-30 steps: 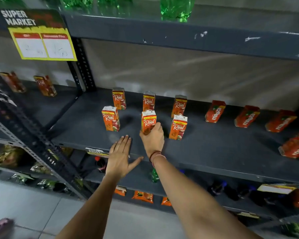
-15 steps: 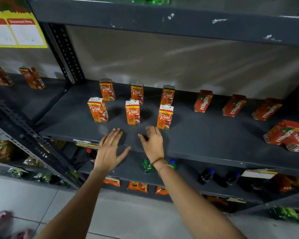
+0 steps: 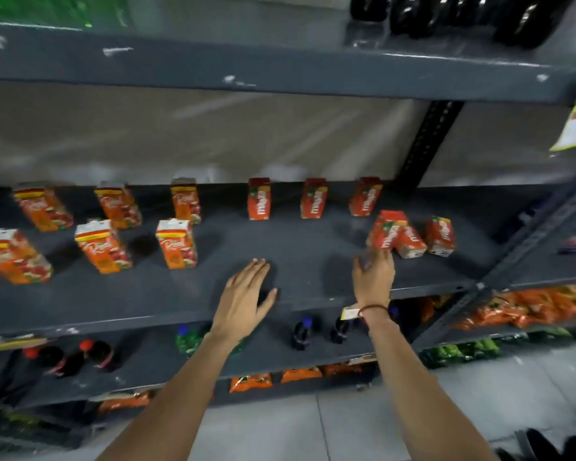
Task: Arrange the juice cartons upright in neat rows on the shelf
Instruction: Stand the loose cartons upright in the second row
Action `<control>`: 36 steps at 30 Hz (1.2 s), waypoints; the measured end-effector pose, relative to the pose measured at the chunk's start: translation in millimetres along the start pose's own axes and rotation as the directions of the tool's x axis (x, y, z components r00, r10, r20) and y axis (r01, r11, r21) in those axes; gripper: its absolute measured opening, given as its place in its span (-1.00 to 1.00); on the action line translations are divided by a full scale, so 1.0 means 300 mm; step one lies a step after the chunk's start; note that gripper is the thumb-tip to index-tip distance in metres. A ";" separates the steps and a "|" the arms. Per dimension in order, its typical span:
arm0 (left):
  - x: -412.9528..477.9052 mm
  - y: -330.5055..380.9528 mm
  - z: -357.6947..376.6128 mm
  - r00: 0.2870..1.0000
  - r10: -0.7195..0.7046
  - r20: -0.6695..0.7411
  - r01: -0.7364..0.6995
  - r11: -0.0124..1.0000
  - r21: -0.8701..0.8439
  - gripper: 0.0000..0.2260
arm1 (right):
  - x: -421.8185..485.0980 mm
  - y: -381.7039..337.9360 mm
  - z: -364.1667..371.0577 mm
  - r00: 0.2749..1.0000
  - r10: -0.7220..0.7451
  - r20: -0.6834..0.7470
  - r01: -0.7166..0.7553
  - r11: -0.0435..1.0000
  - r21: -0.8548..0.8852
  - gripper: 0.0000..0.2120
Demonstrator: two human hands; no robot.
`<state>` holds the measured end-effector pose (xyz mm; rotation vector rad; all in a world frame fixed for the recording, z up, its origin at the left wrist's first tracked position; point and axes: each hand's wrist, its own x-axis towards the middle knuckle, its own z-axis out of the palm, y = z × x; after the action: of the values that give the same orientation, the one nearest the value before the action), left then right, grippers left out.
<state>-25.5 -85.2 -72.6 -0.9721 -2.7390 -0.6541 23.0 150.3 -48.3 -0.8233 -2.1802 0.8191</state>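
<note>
1. We see a dark grey metal shelf point(image 3: 296, 261) with a matt, slightly scuffed top and chipped paint along the beam above it
2. Six orange juice cartons point(image 3: 177, 242), boxy cardboard with a yellow band near the top, stand upright on the left half in two rows of three, long axes vertical, fronts toward us
3. Three red cartons point(image 3: 259, 199) of the same box shape stand upright along the back, spaced apart, their print running up the face
4. To the right a loose cluster of red cartons sits near the front: a tilted carton point(image 3: 387, 230) leans to the right against a lying carton point(image 3: 411, 242) whose long axis runs roughly along the shelf, and one more carton point(image 3: 440, 236) stands just beside them
5. Our right hand point(image 3: 373, 277) reaches the lower edge of the tilted carton, fingers blurred; we cannot tell whether they grasp it or only touch it
6. Our left hand point(image 3: 246, 291) hovers flat over bare shelf, fingers stretched and spread, holding nothing
7. Dark bottles point(image 3: 301, 332) lie on the shelf below
</note>
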 end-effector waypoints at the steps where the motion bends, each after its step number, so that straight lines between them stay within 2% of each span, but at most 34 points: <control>1: 0.031 0.031 0.031 0.999 -0.002 0.045 0.002 1.000 0.008 -0.51 | 0.051 0.025 -0.032 0.999 0.034 -0.022 -0.035 0.999 -0.036 -0.71; 3: 0.070 0.069 0.083 0.995 -0.027 0.096 0.021 0.997 0.072 -0.47 | 0.144 0.060 -0.084 0.992 0.104 -0.076 -0.110 0.991 -0.081 -0.63; 6: 0.078 0.080 0.117 0.994 -0.063 0.087 0.048 0.985 0.166 -0.43 | 0.239 0.110 -0.136 0.968 0.187 -0.166 -0.206 0.973 -0.105 -0.61; 8: 0.074 0.079 0.117 0.996 -0.050 0.071 0.035 0.980 0.198 -0.41 | 0.272 0.151 -0.148 0.975 0.202 -0.097 -0.214 0.966 -0.141 -0.53; 11: 0.076 0.083 0.115 0.997 -0.054 0.057 0.040 0.975 0.218 -0.42 | 0.311 0.208 -0.135 0.967 0.228 0.111 -0.189 0.940 -0.283 -0.37; 13: 0.077 0.091 0.117 0.997 -0.054 0.052 0.042 0.976 0.215 -0.43 | 0.342 0.223 -0.126 0.956 0.224 0.192 -0.149 0.928 -0.342 -0.41; 16: 0.076 0.095 0.113 0.997 -0.058 0.050 0.046 0.976 0.213 -0.43 | 0.369 0.232 -0.121 0.957 0.214 0.193 -0.144 0.935 -0.324 -0.59; 19: 0.074 0.098 0.110 0.997 -0.058 0.053 0.044 0.973 0.225 -0.42 | 0.343 0.231 -0.130 0.946 0.310 0.095 -0.293 0.942 -0.161 -0.57; 21: 0.072 0.098 0.110 0.996 -0.055 0.067 0.037 0.968 0.247 -0.38 | 0.291 0.220 -0.147 0.909 0.416 0.000 -0.416 0.908 0.052 -0.57; 22: 0.070 0.097 0.111 0.995 -0.054 0.078 0.031 0.965 0.262 -0.35 | 0.261 0.213 -0.155 0.872 0.488 -0.033 -0.473 0.859 0.194 -0.58; 24: 0.068 0.092 0.114 0.993 -0.052 0.105 0.019 0.956 0.292 -0.29 | 0.198 0.190 -0.163 0.791 0.612 -0.014 -0.528 0.694 0.490 -0.58; 26: 0.068 0.088 0.117 0.991 -0.053 0.126 0.012 0.951 0.309 -0.23 | 0.137 0.161 -0.156 0.790 0.613 0.029 -0.479 0.587 0.653 -0.56; 27: 0.068 0.086 0.118 0.990 -0.054 0.133 0.010 0.950 0.312 -0.21 | 0.114 0.145 -0.146 0.810 0.585 0.038 -0.454 0.585 0.672 -0.56; 31: 0.068 0.083 0.118 0.984 -0.050 0.170 -0.010 0.942 0.337 -0.10 | 0.068 0.055 -0.070 0.925 0.368 0.097 -0.351 0.728 0.589 -0.52; 36: 0.071 0.087 0.119 0.982 -0.053 0.180 -0.008 0.946 0.324 -0.05 | 0.066 -0.052 0.054 0.979 0.143 0.145 -0.182 0.936 0.302 -0.48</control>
<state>-25.7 -39.1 -89.2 -0.9657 -2.8930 -0.1082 -5.6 150.3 -39.3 -0.8154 -2.0261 1.2921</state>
